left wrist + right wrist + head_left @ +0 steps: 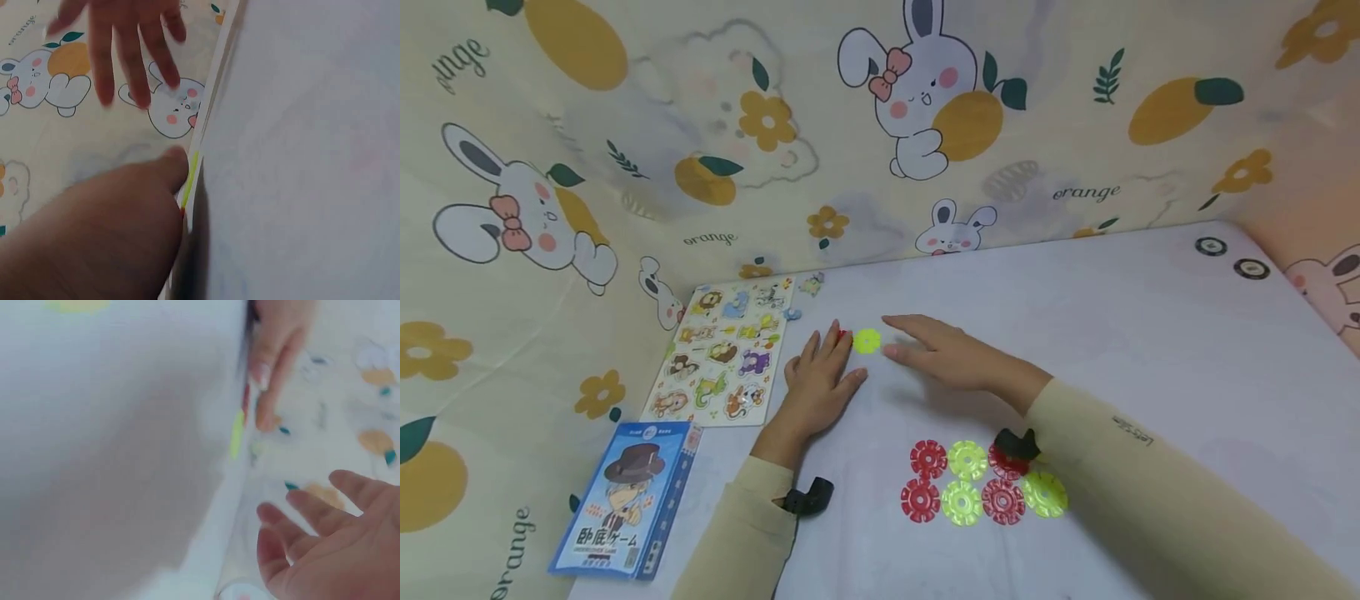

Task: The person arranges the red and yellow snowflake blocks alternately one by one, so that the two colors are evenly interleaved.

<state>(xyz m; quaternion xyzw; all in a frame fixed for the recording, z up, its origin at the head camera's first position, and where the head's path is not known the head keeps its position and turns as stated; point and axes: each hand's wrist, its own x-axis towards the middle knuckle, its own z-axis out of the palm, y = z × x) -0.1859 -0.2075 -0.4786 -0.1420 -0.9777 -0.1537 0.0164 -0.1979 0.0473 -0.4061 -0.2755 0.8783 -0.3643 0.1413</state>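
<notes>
Left hand [820, 387] at red disc [846, 335], box [625, 492] contents hidden

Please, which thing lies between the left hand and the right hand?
A yellow-green, round, notched plastic disc lies between the left hand and the right hand, as the head view shows.

From my end I count five red discs [920, 500], four at five o'clock and one near the dial's centre; at least four yellow-green discs [967, 460], split three and one likewise; two black-and-white chips [1252, 268] at three, one box [621, 500] at eight, one animal board [718, 417] and two small loose pieces [812, 284] towards nine.
</notes>
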